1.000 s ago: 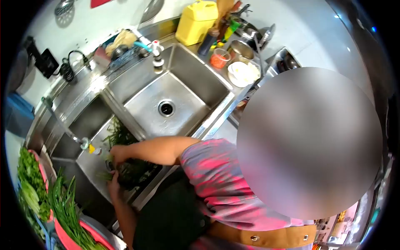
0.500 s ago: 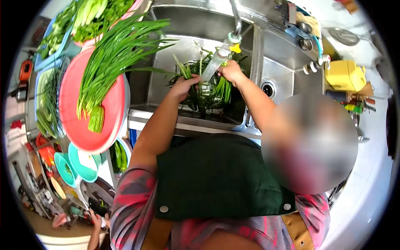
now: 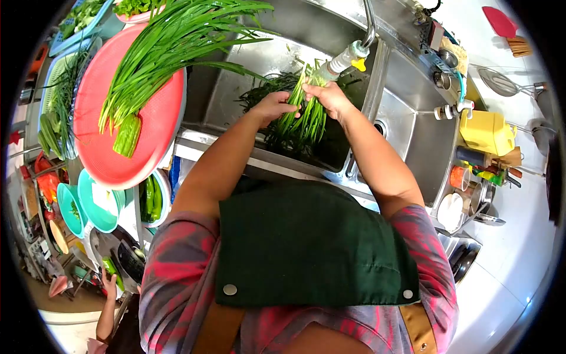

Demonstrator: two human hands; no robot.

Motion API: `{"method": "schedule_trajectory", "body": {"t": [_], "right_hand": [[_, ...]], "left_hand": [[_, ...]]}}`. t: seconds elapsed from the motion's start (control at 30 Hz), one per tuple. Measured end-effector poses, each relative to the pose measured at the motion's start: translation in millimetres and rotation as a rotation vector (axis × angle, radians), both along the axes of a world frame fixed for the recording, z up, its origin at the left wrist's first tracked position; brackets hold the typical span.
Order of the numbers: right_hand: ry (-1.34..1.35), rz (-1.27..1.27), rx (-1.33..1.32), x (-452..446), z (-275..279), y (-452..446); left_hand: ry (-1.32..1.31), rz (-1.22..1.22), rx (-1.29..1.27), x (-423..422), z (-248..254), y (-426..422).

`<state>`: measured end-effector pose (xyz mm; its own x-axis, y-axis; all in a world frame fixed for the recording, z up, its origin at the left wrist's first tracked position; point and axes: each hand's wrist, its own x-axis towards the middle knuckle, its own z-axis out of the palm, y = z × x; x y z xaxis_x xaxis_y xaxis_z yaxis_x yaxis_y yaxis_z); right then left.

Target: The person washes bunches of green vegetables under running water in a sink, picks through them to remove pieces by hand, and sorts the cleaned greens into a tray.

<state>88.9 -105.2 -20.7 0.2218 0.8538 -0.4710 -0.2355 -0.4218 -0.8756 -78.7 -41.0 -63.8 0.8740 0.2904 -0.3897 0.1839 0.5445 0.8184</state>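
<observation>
Over the left sink basin (image 3: 236, 88), my right hand (image 3: 331, 99) grips a bunch of garlic chives (image 3: 308, 118) near its pale stalk ends, the green leaves hanging down. My left hand (image 3: 275, 108) is at the left side of this bunch, its fingers pinched on some of the stalks. A faucet with a clear nozzle and a yellow tab (image 3: 358, 64) hangs just above my right hand. More dark green leaves (image 3: 259, 93) lie in the basin below, partly hidden by my hands.
To the left, a red colander (image 3: 159, 147) holds a large bundle of garlic chives (image 3: 159, 65). Green bowls (image 3: 105, 206) and a bowl of green peppers (image 3: 154, 200) stand nearer. A yellow jug (image 3: 486, 133) stands at right. Another person's hand (image 3: 109, 284) holds a green vegetable at lower left.
My hands have come closer together at the chives, and the left no longer holds its separate stalks out to the side. The view has shifted; the other person's hand is higher.
</observation>
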Motion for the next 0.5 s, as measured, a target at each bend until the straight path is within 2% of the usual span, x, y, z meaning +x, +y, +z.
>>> {"method": "schedule_trajectory", "body": {"t": [0.03,0.1,0.17,0.23,0.27,0.37,0.5], "right_hand": [[-0.001,0.0,-0.004,-1,2,-1],[-0.208,-0.054,-0.081,-3,9,1],[-0.223,-0.055,-0.082,-6,12,1],[-0.239,-0.088,-0.108,-7,15,-1],[-0.271,-0.038,-0.147,-3,11,-1],[-0.272,-0.078,-0.127,2,3,-2],[-0.232,-0.083,-0.127,5,0,-1]], "left_hand": [[-0.001,0.0,-0.004,0,7,-1],[0.205,0.191,-0.172,-1,22,0],[0.165,0.244,-0.193,0,-15,4],[0.111,0.094,0.048,-1,3,2],[0.036,0.095,0.181,-2,5,-2],[0.105,0.117,0.193,-2,-7,0],[0.15,0.187,0.366,-5,-10,6]]}}
